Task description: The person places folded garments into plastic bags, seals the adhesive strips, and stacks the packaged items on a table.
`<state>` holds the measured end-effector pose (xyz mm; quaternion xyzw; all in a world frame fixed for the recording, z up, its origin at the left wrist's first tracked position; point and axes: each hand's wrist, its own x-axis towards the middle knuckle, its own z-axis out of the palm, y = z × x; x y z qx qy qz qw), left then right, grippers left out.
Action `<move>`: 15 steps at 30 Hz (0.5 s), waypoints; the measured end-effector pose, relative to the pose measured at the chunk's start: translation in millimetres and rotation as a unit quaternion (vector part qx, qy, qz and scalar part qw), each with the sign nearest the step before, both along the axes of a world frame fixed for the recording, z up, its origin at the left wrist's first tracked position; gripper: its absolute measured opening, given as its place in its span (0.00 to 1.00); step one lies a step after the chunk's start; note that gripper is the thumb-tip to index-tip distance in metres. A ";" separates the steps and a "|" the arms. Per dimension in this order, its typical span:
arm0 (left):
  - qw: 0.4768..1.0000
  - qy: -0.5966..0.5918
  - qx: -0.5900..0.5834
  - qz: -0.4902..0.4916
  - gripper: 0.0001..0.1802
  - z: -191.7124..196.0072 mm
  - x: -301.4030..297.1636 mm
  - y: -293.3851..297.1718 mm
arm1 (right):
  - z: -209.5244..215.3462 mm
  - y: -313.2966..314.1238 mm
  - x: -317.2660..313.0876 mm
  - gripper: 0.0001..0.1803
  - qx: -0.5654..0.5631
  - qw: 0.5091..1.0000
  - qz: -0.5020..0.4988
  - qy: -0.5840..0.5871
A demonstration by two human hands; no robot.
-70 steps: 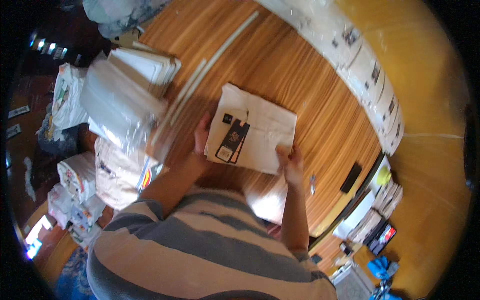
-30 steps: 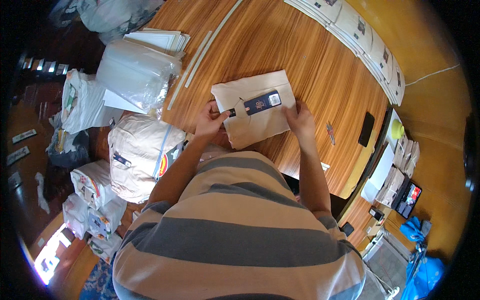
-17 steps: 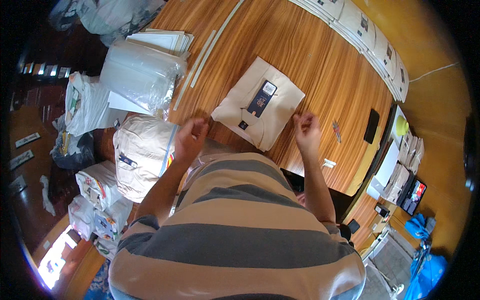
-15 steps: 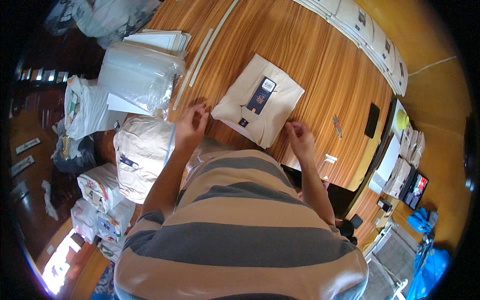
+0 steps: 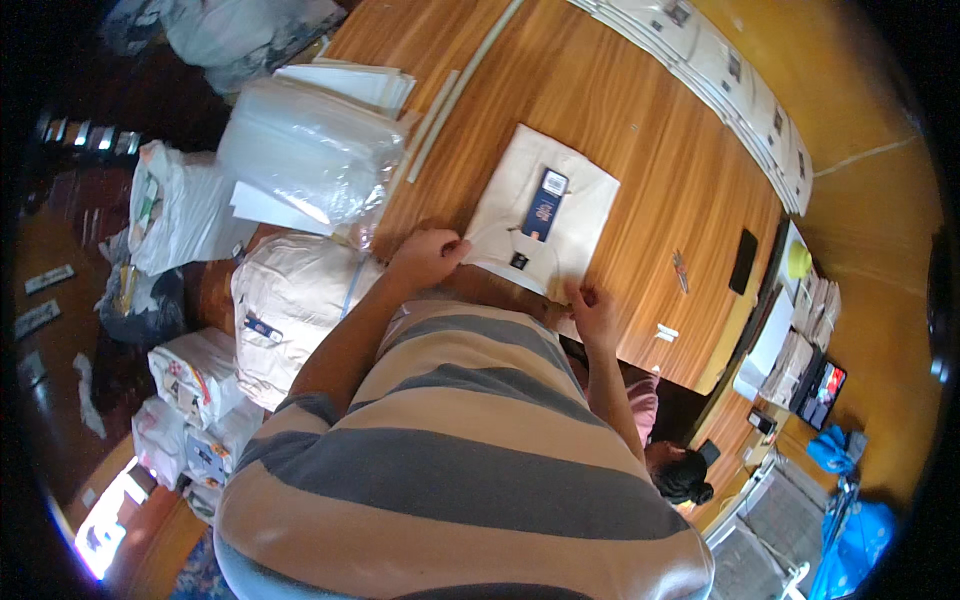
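Observation:
A folded cream T-shirt (image 5: 587,208) lies on the wooden table in front of me, its collar edge toward my body. On it rests a dark blue hang tag (image 5: 543,212) with a white label at its far end. A small dark neck label (image 5: 519,261) shows inside the collar. My left hand (image 5: 428,258) pinches the shirt's near left corner between thumb and fingers. At the near right corner, my right hand (image 5: 596,316) has its fingers curled closed on the fabric's edge.
Clear plastic bags (image 5: 310,150) lie over white sheets at the left. Another cream garment (image 5: 290,300) is below them. Folded shirts (image 5: 735,95) line the table's far right edge. Small snips (image 5: 681,270) and a black phone (image 5: 743,262) lie at right. Another person (image 5: 680,472) is beyond my right arm.
Both hands have come in to the shirt's near corners and closed there; before, they were apart from it at either side. The shirt's near edge lies straighter across my front. The view has shifted slightly.

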<state>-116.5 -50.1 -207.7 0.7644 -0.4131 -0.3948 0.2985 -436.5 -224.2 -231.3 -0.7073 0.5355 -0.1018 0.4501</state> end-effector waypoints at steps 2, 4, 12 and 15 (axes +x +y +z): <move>0.996 0.088 0.033 -0.003 0.25 0.5 1.3 -2.2 | -5.9 14.6 3.1 0.17 0.054 0.998 -0.020 -0.011; 0.998 0.020 0.046 -0.034 0.27 10.3 4.8 2.4 | -6.8 18.4 9.9 0.17 -0.047 0.998 -0.004 0.033; 0.959 -0.113 -0.256 -0.053 0.24 168.8 64.7 93.3 | 89.0 14.9 157.8 0.12 -0.048 0.965 0.207 -0.155; 0.869 -0.460 -0.169 -0.065 0.38 170.0 119.6 93.9 | 92.1 34.4 261.4 0.13 -0.070 0.945 0.234 -0.218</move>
